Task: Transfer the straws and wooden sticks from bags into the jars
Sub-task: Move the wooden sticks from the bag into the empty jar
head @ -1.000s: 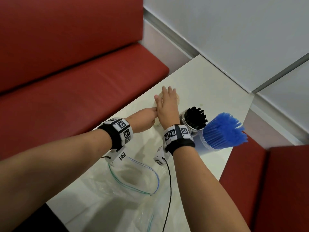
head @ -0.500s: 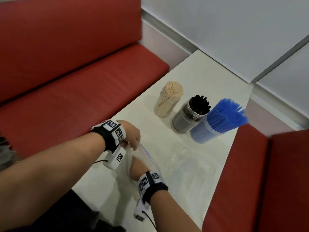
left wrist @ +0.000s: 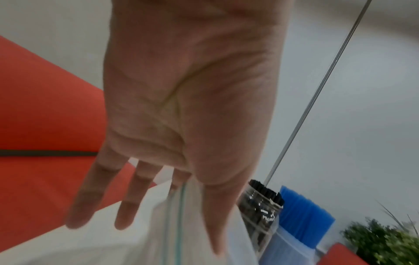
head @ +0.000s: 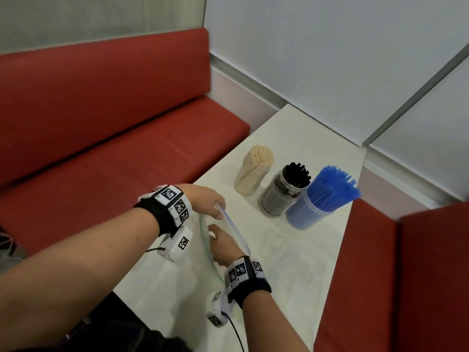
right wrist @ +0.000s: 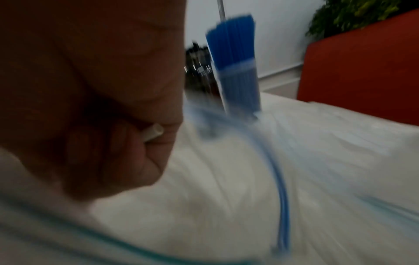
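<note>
Head view: left hand (head: 206, 201) pinches the clear bag (head: 228, 240) by its rim; right hand (head: 223, 246) reaches inside it. Beyond them three jars (head: 275, 196) stand side by side on the white table (head: 299, 133). Left wrist view: thumb pinches the rim, other fingers (left wrist: 83, 195) spread. Right wrist view: curled fingers (right wrist: 127, 143) pinch a white straw (right wrist: 154, 133); all blurred.

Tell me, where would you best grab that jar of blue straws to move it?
Probably by the lower clear wall of the jar of blue straws, coming from its right, near side. The straws fan out above the rim, so a grip from the top looks awkward, and the jar of black straws stands close against its left side.
</note>
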The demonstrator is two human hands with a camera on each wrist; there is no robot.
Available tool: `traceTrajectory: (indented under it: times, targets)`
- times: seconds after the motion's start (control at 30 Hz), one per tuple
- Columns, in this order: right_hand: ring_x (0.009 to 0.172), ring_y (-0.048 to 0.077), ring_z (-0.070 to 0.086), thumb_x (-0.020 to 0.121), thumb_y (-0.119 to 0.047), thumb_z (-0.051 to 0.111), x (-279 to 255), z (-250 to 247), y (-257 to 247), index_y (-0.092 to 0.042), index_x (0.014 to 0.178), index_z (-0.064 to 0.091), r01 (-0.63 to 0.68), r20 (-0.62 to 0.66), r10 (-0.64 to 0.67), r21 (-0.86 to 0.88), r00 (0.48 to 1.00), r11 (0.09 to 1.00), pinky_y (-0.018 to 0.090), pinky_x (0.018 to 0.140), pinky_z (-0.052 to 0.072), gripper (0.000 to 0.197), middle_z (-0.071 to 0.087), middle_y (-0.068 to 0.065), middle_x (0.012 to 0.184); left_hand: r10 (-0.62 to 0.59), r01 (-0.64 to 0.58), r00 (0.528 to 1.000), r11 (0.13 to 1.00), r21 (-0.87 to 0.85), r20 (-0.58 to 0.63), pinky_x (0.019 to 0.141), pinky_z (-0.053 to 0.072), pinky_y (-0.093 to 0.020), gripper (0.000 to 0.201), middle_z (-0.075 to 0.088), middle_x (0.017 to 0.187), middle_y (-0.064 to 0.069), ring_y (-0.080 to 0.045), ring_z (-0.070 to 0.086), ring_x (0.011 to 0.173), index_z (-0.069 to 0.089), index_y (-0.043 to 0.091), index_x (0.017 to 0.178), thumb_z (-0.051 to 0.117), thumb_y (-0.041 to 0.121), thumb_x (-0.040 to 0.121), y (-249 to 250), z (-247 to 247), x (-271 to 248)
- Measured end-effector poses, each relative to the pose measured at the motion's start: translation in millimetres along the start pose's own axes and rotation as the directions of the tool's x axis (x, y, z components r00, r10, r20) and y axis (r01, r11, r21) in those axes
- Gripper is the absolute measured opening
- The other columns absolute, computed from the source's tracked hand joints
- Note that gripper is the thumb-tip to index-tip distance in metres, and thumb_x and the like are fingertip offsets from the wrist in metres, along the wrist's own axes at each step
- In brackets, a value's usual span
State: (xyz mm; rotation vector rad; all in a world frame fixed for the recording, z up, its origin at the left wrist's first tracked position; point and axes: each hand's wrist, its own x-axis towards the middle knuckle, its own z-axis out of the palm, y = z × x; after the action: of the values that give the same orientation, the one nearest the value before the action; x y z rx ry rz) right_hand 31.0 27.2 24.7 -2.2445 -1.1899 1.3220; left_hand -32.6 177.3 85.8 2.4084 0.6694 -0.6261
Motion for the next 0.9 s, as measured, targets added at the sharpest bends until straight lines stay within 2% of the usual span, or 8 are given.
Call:
traceTrajectory:
  times: [0.1, 0.17, 0.23, 0.3, 0.37, 0.43, 0.63, 0.9]
  targets:
    - [0.066, 0.015, 0.052, 0.1, -0.012, 0.041, -14.1, -34.4, -24.5, -0.02, 0.14, 0.053, 0.006, 0.088, 0.007, -0.145, 0.996, 0.989, 0.023, 0.053, 0.039, 0.043, 0.056, 0.004, 0.1, -0.02, 0.024, 0.995, 0.999, 0.04, -0.102, 0.091, 0.039, -0.027, 0.033, 0.061, 0.137, -0.007, -0.025, 0.056, 0.123, 0.061, 0.015, 0.133, 0.05, 0.018, 0.102, -7.1, 11.8, 1.6]
    - [0.057, 0.011, 0.054, 0.096, -0.004, 0.045, -29.5, -65.8, -38.6, -0.016, 0.132, 0.06, 0.002, 0.071, 0.014, -0.222, 0.997, 0.975, 0.022, 0.05, 0.04, 0.041, 0.064, 0.003, 0.085, -0.062, 0.068, 0.988, 0.997, 0.035, -0.143, 0.087, 0.041, -0.028, 0.033, 0.064, 0.131, -0.009, -0.026, 0.059, 0.119, 0.065, 0.012, 0.126, 0.046, 0.006, 0.1, -17.6, 14.5, -0.1]
    - [0.056, 0.011, 0.058, 0.094, -0.004, 0.055, -41.8, -101.6, -48.7, -0.013, 0.112, 0.069, -0.029, -0.047, 0.016, -0.289, 0.999, 0.957, 0.02, 0.048, 0.041, 0.024, 0.068, -0.001, 0.074, -0.108, 0.113, 0.983, 0.993, 0.028, -0.147, 0.086, 0.042, -0.027, 0.034, 0.065, 0.131, -0.009, -0.027, 0.06, 0.119, 0.065, 0.012, 0.126, 0.044, 0.003, 0.1, -28.6, 16.1, -3.0]
    - [0.063, 0.011, 0.063, 0.093, -0.014, 0.067, -49.9, -138.5, -59.6, -0.013, 0.099, 0.073, -0.068, -0.235, -0.004, -0.297, 0.972, 0.953, 0.023, 0.058, 0.051, 0.009, 0.072, 0.0, 0.078, -0.133, 0.136, 0.98, 0.991, 0.01, -0.145, 0.084, 0.041, -0.026, 0.035, 0.065, 0.131, -0.008, -0.026, 0.06, 0.119, 0.066, 0.011, 0.126, 0.043, 0.003, 0.101, -37.8, 17.7, -4.2]
    - [0.083, 0.019, 0.068, 0.092, -0.02, 0.07, -43.9, -173.4, -67.2, -0.013, 0.101, 0.075, -0.118, -0.458, -0.019, -0.271, 0.889, 0.955, 0.035, 0.083, 0.057, 0.012, 0.073, 0.005, 0.093, -0.133, 0.134, 0.983, 0.991, 0.0, -0.127, 0.089, 0.044, -0.029, 0.036, 0.064, 0.132, -0.007, -0.026, 0.06, 0.12, 0.066, 0.011, 0.125, 0.042, 0.003, 0.101, -42.7, 20.5, -4.4]
    - [0.094, 0.026, 0.068, 0.094, -0.013, 0.066, -28.1, -201.9, -75.2, -0.01, 0.105, 0.074, -0.191, -0.584, -0.009, -0.28, 0.812, 0.941, 0.041, 0.092, 0.056, 0.014, 0.072, 0.01, 0.102, -0.123, 0.121, 0.987, 0.992, -0.022, -0.102, 0.094, 0.045, -0.031, 0.036, 0.064, 0.131, -0.007, -0.026, 0.06, 0.119, 0.067, 0.011, 0.124, 0.041, 0.002, 0.1, -45.2, 23.1, -3.8]
    - [0.075, 0.031, 0.055, 0.094, 0.006, 0.046, 13.7, -235.8, -101.4, -0.002, 0.095, 0.062, -0.327, -0.633, -0.06, -0.475, 0.772, 0.817, 0.034, 0.069, 0.045, 0.017, 0.065, 0.019, 0.103, -0.078, 0.072, 0.994, 0.995, -0.073, -0.075, 0.096, 0.044, -0.03, 0.038, 0.064, 0.132, -0.006, -0.024, 0.058, 0.12, 0.066, 0.009, 0.126, 0.041, 0.002, 0.098, -52.6, 28.6, 3.8]
    - [0.08, 0.034, 0.056, 0.091, 0.003, 0.046, 39.5, -259.5, -123.1, -0.001, 0.103, 0.064, -0.357, -0.632, -0.133, -0.584, 0.763, 0.729, 0.035, 0.069, 0.041, 0.023, 0.067, 0.019, 0.106, -0.076, 0.069, 0.994, 0.994, -0.084, -0.075, 0.099, 0.042, -0.03, 0.036, 0.063, 0.132, -0.006, -0.025, 0.057, 0.122, 0.066, 0.012, 0.128, 0.047, 0.006, 0.098, -63.6, 25.1, 12.7]
